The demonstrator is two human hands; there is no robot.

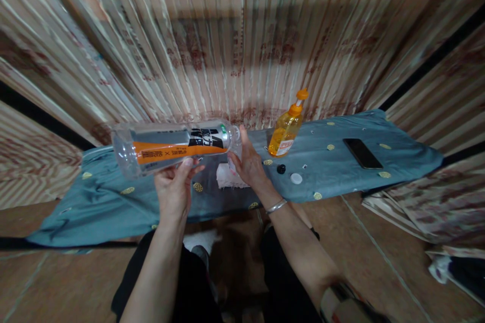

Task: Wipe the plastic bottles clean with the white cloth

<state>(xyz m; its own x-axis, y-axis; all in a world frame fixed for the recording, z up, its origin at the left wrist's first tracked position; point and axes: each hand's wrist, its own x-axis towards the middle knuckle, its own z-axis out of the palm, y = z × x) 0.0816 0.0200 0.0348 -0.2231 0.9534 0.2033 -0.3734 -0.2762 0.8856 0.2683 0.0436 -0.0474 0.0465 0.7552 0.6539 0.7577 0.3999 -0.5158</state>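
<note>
My left hand (pixel 176 184) grips a large clear plastic bottle (pixel 166 136) from below, its thumb resting along the side. The bottle lies level above the cloth-covered bench, mouth to the right, with an orange, silver and black label. At its uncapped neck is my right hand (pixel 248 159), thumb and fingers around the mouth, palm against the opening. A white tissue or cloth (pixel 227 177) lies just below that hand, partly hidden by it. To the right stands a pump bottle (pixel 283 131) of orange-yellow liquid, with an orange pump top.
A small black cap (pixel 281 168) and a white round lid (pixel 296 178) lie in front of the pump bottle. Farther right rests a black phone (pixel 362 153). The bench's blue-green cloth (pixel 333 181) is wrinkled. A striped curtain (pixel 227 35) hangs close behind; black poles slant at both sides.
</note>
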